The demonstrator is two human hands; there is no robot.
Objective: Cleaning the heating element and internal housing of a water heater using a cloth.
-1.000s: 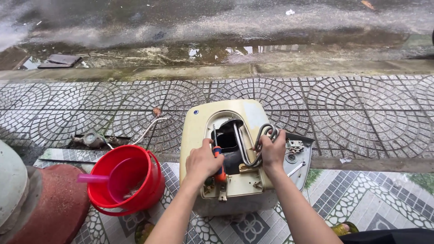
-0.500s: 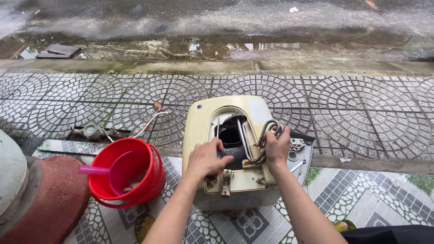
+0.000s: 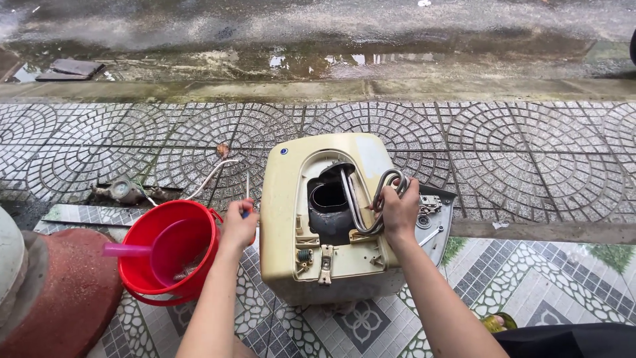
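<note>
Heating element (image 3: 377, 202), bent metal tubing, gripped in the right hand (image 3: 399, 211) at the open cavity of a cream water-heater casing (image 3: 291, 225) lying on patterned floor tiles (image 3: 530, 278). Left hand (image 3: 238, 225) closed on a thin blue-handled screwdriver (image 3: 247, 195), just left of the casing. Red bucket (image 3: 169, 248) with pink ladle (image 3: 142, 250) beside it. Grey cover plate (image 3: 437, 222) right of the casing.

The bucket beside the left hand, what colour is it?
The bucket is red, with a pink scoop inside; the head view shows it best.
</note>
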